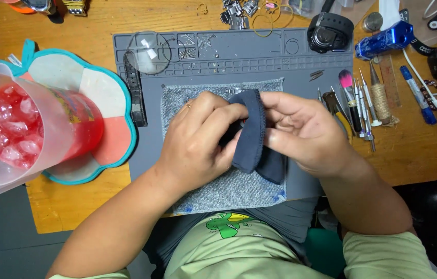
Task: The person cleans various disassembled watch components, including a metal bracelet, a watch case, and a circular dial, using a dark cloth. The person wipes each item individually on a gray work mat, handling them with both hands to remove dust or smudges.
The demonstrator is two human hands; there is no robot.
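**Dark cloth pinched between both hands, above the grey mat**

The dark blue cloth (252, 132) sits dead centre, folded, its long axis running roughly top to bottom, a loose tail hanging lower right. Both hands close on it: the left hand (200, 139) wraps it from the left, fingers curled over the upper edge; the right hand (306, 132) pinches it from the right, thumb on the fold. Whatever may be wrapped inside is hidden. Neither hand is nearer; they meet on it. Under them lies a denim patch (228, 191) on the grey work mat (146, 155). Screwdrivers and a brush (358, 106) lie just right; an iced red drink (17, 129) stands well left on the wooden tabletop (99, 20).
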